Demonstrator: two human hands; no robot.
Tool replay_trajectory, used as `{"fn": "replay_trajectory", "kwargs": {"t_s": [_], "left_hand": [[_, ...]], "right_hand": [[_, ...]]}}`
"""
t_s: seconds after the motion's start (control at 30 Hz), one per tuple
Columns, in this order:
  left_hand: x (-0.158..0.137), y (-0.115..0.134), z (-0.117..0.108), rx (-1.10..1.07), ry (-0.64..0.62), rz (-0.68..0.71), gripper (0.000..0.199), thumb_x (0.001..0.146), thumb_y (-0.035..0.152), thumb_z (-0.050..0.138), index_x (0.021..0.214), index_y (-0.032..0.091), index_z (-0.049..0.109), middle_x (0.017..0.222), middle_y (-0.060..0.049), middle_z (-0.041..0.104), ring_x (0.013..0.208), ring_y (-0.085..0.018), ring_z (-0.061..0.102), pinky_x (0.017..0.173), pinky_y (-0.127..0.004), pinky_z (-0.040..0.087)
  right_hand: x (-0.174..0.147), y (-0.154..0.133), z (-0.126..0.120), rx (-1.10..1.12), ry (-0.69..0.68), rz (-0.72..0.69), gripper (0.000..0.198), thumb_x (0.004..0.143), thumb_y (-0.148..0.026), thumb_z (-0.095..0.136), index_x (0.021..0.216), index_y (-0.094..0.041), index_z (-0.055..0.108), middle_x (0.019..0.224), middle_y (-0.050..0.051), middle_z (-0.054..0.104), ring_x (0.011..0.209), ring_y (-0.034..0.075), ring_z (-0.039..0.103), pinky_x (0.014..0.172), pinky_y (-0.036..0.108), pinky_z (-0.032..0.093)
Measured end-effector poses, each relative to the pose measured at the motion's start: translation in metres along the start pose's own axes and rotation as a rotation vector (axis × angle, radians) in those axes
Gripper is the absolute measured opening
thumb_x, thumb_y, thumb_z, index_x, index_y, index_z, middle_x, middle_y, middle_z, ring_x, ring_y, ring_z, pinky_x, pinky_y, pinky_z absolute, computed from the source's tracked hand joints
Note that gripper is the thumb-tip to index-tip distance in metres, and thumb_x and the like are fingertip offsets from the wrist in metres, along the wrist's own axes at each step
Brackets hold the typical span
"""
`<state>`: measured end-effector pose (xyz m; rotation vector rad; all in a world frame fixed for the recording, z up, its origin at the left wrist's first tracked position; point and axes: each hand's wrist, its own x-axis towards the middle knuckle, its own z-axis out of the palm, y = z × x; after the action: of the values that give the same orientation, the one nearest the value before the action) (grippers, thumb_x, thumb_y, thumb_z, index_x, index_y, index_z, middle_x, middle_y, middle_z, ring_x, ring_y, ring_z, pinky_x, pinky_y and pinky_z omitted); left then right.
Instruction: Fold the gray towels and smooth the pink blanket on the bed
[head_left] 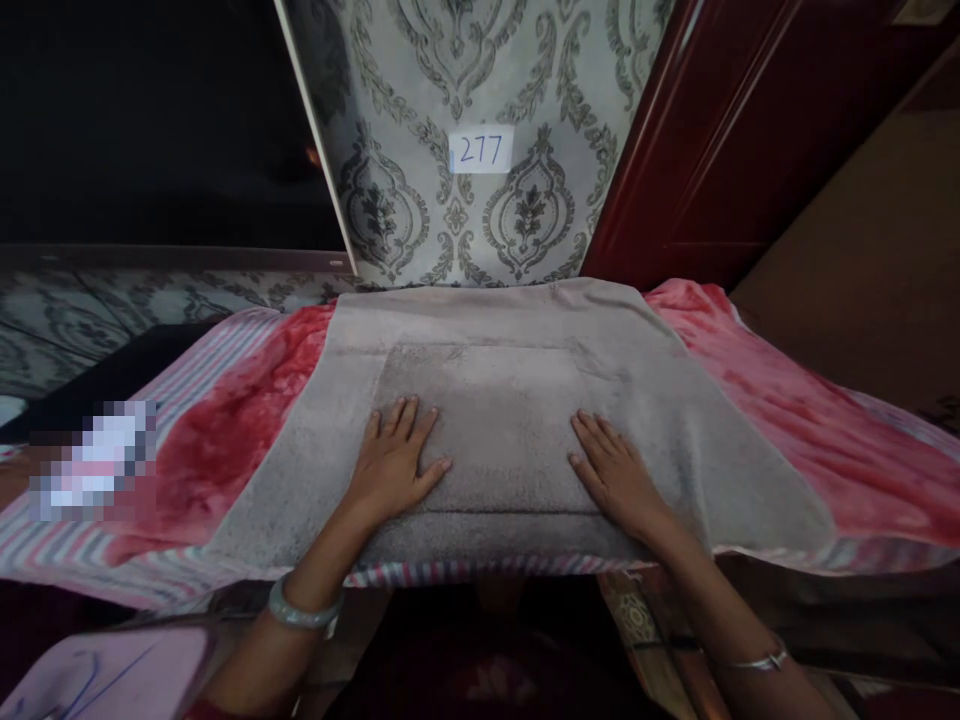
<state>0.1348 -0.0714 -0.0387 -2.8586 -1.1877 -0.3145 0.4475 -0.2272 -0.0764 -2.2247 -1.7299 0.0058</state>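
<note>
A grey plush cloth point(667, 450) lies spread across the surface before me. At its middle is a darker grey rectangle point(510, 430) with straight edges; I cannot tell if it is a separate folded piece or part of the cloth. My left hand point(394, 455) rests flat with fingers spread at the rectangle's left side. At the right side lies my right hand point(619, 470), palm down, its fingers stretched out and fairly close together. Neither hand holds anything. Under the grey cloth shows a red plush blanket point(232, 430) on both sides.
A striped cloth point(169, 565) covers the table beneath. A large dark screen point(165, 130) stands at the back left. Patterned wallpaper point(510, 60) bears a paper marked 277 point(481, 149). Dark red wooden panelling point(675, 130) rises at the right. A pink stool-like surface point(142, 660) is lower left.
</note>
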Motion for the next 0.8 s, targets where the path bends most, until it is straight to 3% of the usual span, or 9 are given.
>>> {"fn": "replay_trajectory", "kwargs": {"t_s": [0.13,0.27,0.37,0.57,0.7,0.8], "left_hand": [[-0.002,0.003,-0.003,-0.017,0.005,-0.002,0.073,0.093,0.059,0.048,0.153,0.019,0.04,0.163,-0.016,0.03,0.151,-0.038,0.025,0.119,-0.063,0.02],[-0.004,0.005,-0.007,-0.076,0.01,0.024,0.064,0.095,0.052,0.048,0.152,0.024,0.042,0.159,-0.008,0.039,0.15,-0.036,0.028,0.12,-0.066,0.018],[-0.008,0.002,-0.013,-0.133,0.021,0.105,0.053,0.098,0.043,0.045,0.148,0.024,0.047,0.155,-0.008,0.046,0.147,-0.029,0.036,0.121,-0.061,0.02],[-0.036,0.004,-0.006,-0.017,0.232,-0.01,0.052,0.1,0.039,0.041,0.144,0.013,0.052,0.149,-0.017,0.052,0.141,-0.029,0.045,0.119,-0.054,0.029],[-0.054,0.017,0.017,0.115,0.315,0.05,0.065,0.09,0.046,0.058,0.149,0.02,0.047,0.156,-0.017,0.042,0.144,-0.036,0.038,0.116,-0.059,0.028],[-0.061,0.023,0.028,0.167,0.358,0.051,0.066,0.087,0.043,0.063,0.149,0.028,0.047,0.159,-0.012,0.04,0.147,-0.038,0.032,0.116,-0.059,0.024]], "right_hand": [[0.024,-0.029,-0.023,-0.107,-0.04,-0.038,0.059,0.1,-0.042,0.031,0.151,-0.017,0.044,0.159,0.012,0.037,0.15,0.03,0.026,0.117,0.058,0.028],[0.061,-0.088,-0.042,-0.08,-0.127,-0.197,0.06,0.099,-0.033,0.035,0.154,-0.01,0.038,0.163,0.014,0.028,0.152,0.027,0.022,0.121,0.051,0.023],[0.086,-0.129,-0.043,-0.03,-0.221,-0.326,0.061,0.097,-0.027,0.038,0.155,-0.009,0.035,0.163,0.015,0.025,0.152,0.027,0.021,0.121,0.05,0.023],[0.129,-0.18,-0.023,0.051,-0.294,-0.591,0.061,0.098,-0.022,0.036,0.158,-0.016,0.029,0.165,0.01,0.022,0.153,0.025,0.018,0.122,0.051,0.02],[0.147,-0.199,0.002,0.088,-0.265,-0.794,0.056,0.103,-0.031,0.034,0.158,-0.021,0.03,0.166,0.005,0.023,0.153,0.025,0.016,0.123,0.052,0.016],[0.16,-0.201,0.019,0.084,-0.294,-0.861,0.056,0.105,-0.042,0.034,0.158,-0.023,0.031,0.165,0.003,0.024,0.153,0.025,0.017,0.123,0.053,0.014]]}}
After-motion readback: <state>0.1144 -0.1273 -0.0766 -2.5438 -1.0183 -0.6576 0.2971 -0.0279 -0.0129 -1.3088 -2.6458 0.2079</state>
